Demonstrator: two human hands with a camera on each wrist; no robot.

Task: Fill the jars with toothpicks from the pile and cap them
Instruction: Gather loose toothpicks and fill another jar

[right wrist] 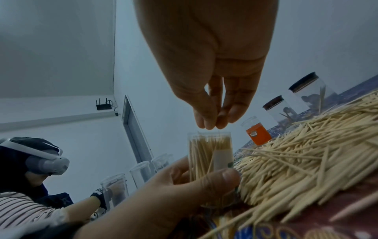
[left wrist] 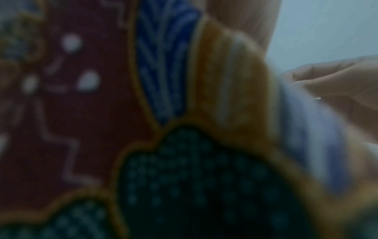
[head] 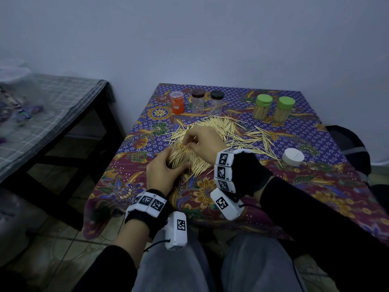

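An uncapped clear jar point(right wrist: 209, 163), packed with toothpicks, is gripped upright by the left hand point(right wrist: 174, 194) beside the pile point(right wrist: 306, 153). Pinched fingertips of the right hand point(right wrist: 210, 119) are held just above its mouth.

Left hand point(head: 162, 173) curled in a grip — right hand point(head: 203, 142) above, fingertips point(right wrist: 206, 124) pinched downward.

Pile point(head: 227, 131) mid-table; 5 jars point(head: 216, 102) behind; lid point(head: 293, 157) right.
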